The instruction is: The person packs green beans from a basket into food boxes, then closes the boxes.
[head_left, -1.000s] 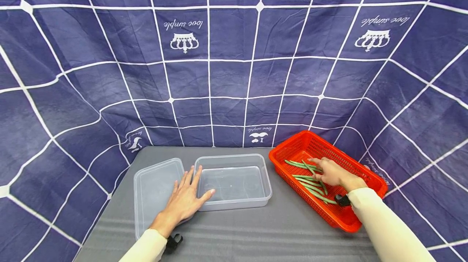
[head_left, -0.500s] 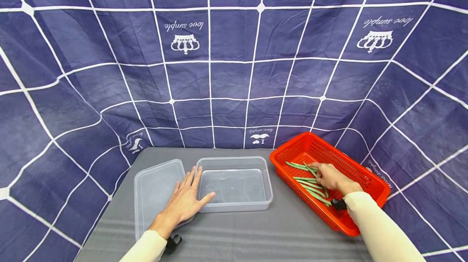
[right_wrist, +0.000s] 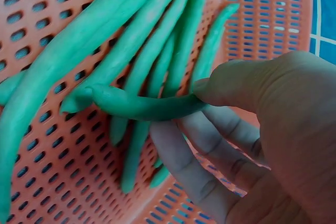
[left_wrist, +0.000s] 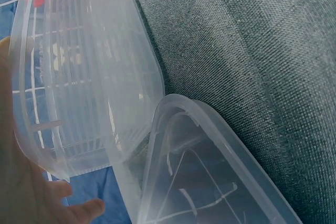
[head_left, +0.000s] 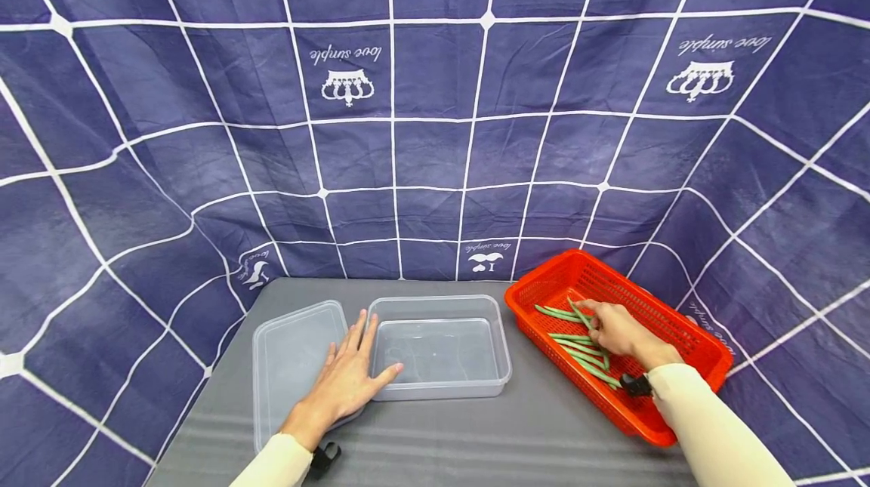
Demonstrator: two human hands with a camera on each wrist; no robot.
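In the head view, a clear plastic container (head_left: pixel 442 389) stands mid-table. My left hand (head_left: pixel 350 381) touches its left rim with fingers spread and straight; the left wrist view shows part of that hand (left_wrist: pixel 31 192) beside the container's ribbed wall (left_wrist: pixel 100 77). Left of it lies a translucent lid (head_left: pixel 292 359). Inside the red basket (head_left: pixel 605 404) my right hand (head_left: pixel 621 332) pinches one green bean (right_wrist: pixel 142 103) between thumb and fingers, as the right wrist view shows. Several other green beans (right_wrist: pixel 152 51) lie on the basket's perforated floor beneath it.
A grey cloth (head_left: pixel 469 442) covers the table. Blue curtains with white lines (head_left: pixel 435 147) hang behind and at both sides. The basket sits at an angle, its far end close to the back curtain. The lid's right edge lies against the container's left side.
My right hand has lowered and closed its fingers on a green bean, tilting it slightly. The left hand stays at the container's rim. The whole head view has shifted slightly.
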